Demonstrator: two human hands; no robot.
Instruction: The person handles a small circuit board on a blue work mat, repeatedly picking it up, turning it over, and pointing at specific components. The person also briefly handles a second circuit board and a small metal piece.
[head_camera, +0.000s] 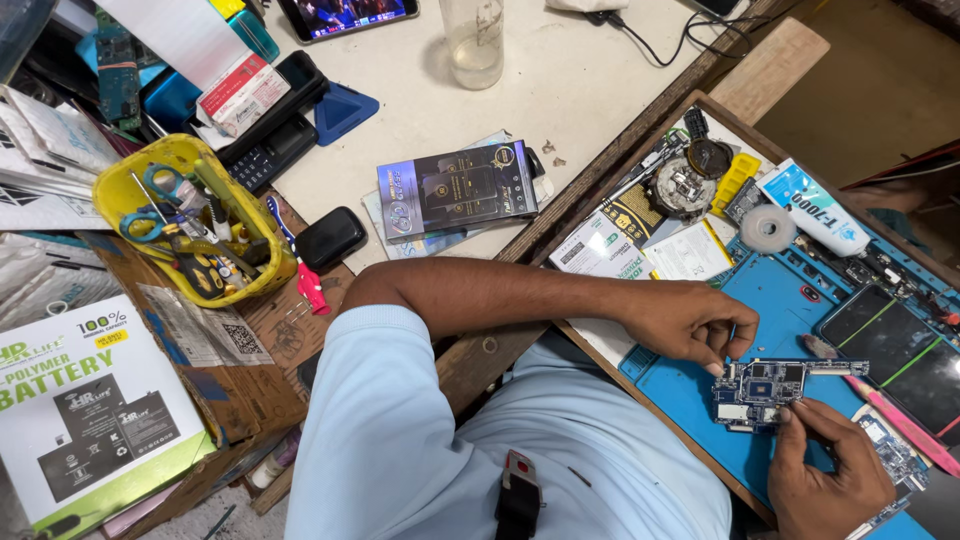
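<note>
A small blue circuit board (760, 390) lies on a blue work mat (690, 400) inside a wooden tray. My left hand (690, 320) reaches across from the left, and its thumb and forefinger pinch the board's upper left corner. My right hand (830, 475) comes up from below and grips the board's lower right edge with its fingertips. A phone with a dark screen (890, 350) rests on the mat just right of the board. A pink flat tool (900, 420) lies between the phone and my right hand.
A glue tube (815, 210), a tape roll (768, 228) and small parts lie at the tray's far end. On the white table are a dark package (455, 190), a glass (475, 40), a yellow basket (120, 190) of tools and a white-and-green box (90, 400).
</note>
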